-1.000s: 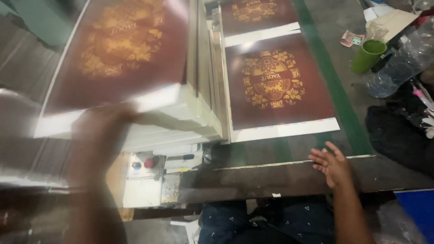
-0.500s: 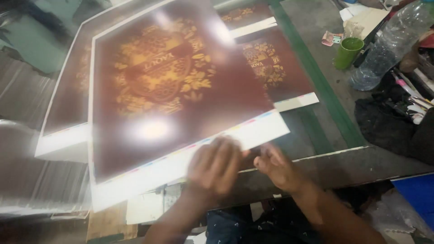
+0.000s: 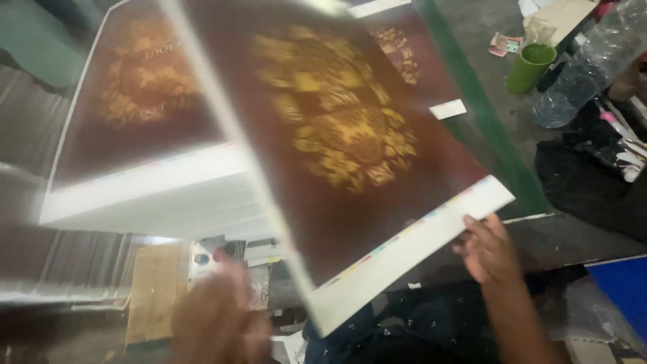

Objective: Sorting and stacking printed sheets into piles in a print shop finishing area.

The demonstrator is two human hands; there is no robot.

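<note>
A large printed sheet (image 3: 350, 141), dark maroon with a gold ornamental design and a white margin, is lifted and tilted across the middle of the view. My right hand (image 3: 488, 249) grips its near right corner at the white margin. My left hand (image 3: 216, 317) is blurred low at the left, below the sheet's near edge and apart from it, holding nothing that I can see. A thick stack of the same printed sheets (image 3: 148, 175) lies at the left. Another printed sheet (image 3: 401, 47) lies under the lifted one on the green-edged table.
A green cup (image 3: 529, 66) and a clear plastic bottle (image 3: 583, 71) stand at the upper right beside dark cloth and clutter. A green strip (image 3: 485, 114) runs along the table. A small panel with buttons (image 3: 202, 259) and a wooden board (image 3: 153, 290) sit below the stack.
The sheet has swung to the right and tilted up. My right hand moved right with its corner. My left hand has come off the sheet and dropped to the lower left.
</note>
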